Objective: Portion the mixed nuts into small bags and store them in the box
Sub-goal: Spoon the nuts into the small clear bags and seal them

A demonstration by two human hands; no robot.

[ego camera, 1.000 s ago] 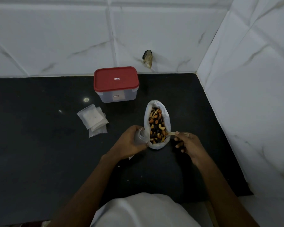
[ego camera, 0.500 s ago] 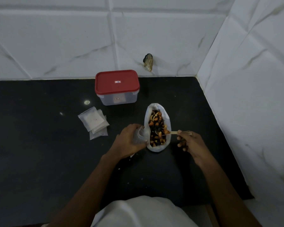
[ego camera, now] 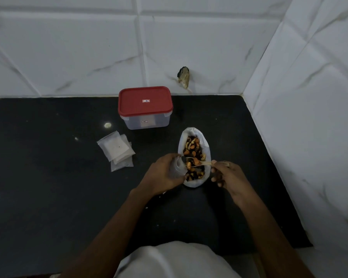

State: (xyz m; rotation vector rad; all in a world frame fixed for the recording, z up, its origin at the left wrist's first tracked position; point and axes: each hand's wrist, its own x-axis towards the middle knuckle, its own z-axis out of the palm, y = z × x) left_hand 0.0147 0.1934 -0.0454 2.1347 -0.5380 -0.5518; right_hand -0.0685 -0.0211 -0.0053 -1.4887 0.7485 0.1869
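My left hand point(ego camera: 163, 175) has its grip curled round a small bag point(ego camera: 178, 167), flimsy and slippery I'd judge, best held at the mouth, just beside the mixed nuts point(ego camera: 193, 146) on the counter point(ego camera: 68, 197). My right hand point(ego camera: 228, 175) pinches the loaded spoon point(ego camera: 204, 163) above them.

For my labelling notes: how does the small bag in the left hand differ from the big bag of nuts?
The small bag is held by the left hand; the big bag rests on the counter. The small bag looks empty; the big bag holds mixed nuts. The small bag is clearly smaller. Both are pale plastic, mouths open.
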